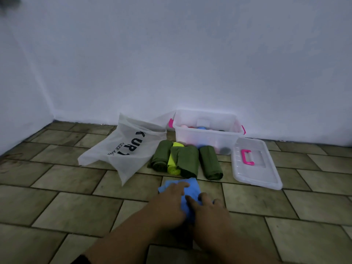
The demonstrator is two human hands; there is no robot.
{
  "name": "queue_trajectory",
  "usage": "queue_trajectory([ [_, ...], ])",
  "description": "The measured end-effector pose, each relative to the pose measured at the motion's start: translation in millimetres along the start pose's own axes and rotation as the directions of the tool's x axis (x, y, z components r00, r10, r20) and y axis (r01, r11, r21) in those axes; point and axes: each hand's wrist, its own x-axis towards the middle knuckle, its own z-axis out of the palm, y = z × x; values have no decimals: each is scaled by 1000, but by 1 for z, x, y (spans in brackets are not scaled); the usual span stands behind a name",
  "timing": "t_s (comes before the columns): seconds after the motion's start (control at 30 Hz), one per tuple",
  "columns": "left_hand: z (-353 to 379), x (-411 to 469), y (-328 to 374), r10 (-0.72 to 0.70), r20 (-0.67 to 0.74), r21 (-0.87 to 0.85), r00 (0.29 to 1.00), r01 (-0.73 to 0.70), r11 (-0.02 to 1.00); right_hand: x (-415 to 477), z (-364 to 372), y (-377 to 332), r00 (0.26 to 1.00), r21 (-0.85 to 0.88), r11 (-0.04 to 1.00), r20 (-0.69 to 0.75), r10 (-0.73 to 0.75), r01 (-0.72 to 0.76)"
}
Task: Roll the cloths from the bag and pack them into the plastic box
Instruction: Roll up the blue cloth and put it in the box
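A blue cloth (191, 189) lies on the tiled floor in front of me. My left hand (171, 202) presses flat on its left part with fingers stretched forward. My right hand (207, 208) rests on its near right part; how its fingers lie there is unclear. Beyond the cloth lie three rolled dark green cloths (210, 161) and a rolled yellow-green one (173, 162) side by side. The clear plastic box (207, 138) with pink latches stands against the wall and holds several rolled cloths. The white bag (123, 149) with black letters lies flat to the left.
The clear box lid (255, 164) with a pink handle lies on the floor right of the rolls. A white wall runs behind everything and meets another wall at the far left. Green-grey floor tiles (66, 206) stretch left and right of my arms.
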Motion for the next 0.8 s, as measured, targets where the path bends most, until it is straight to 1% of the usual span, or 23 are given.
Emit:
queue_trajectory([
  [0.03,4,-5,3,-16,59,45,998,14,999,0,-3,1,1000,-20,1000,2,-4,4],
  [0.07,7,-8,4,-31,81,88,996,24,996,0,-8,2,1000,-31,1000,19,-2,3],
  [0.13,8,-15,5,-28,59,118,998,21,993,3,-21,7,999,-4,1000,49,-8,8],
  [0.17,7,-17,6,-19,46,132,999,12,991,6,-27,10,998,66,997,48,-33,30],
  [0.2,6,-18,6,-13,40,153,999,6,988,9,-33,12,996,172,984,53,-67,57],
  [0.23,6,-19,6,-10,41,170,999,2,985,13,-38,14,992,267,961,80,-99,75],
  [0.27,5,-19,6,-8,47,183,999,-1,983,17,-41,15,983,315,945,127,-133,87],
  [0.33,4,-19,6,-12,75,201,997,-3,980,24,-42,17,963,295,950,210,-169,103],
  [0.4,1,-16,6,-35,120,200,992,10,980,29,-40,20,964,297,950,211,-161,94],
  [0.5,-6,-9,4,-85,214,183,973,45,982,33,-37,23,976,319,947,190,-111,45],
  [0.57,-10,-4,1,-99,250,151,963,63,987,34,-34,23,972,272,959,196,-132,75],
  [0.63,-13,1,-1,-103,254,150,962,66,986,34,-31,25,970,241,964,185,-159,112],
  [0.73,-10,5,-5,-122,235,187,964,79,979,36,-26,29,980,289,953,150,-134,86],
  [0.8,-8,6,-6,-127,194,225,973,82,971,36,-21,29,986,269,958,97,-134,103],
])
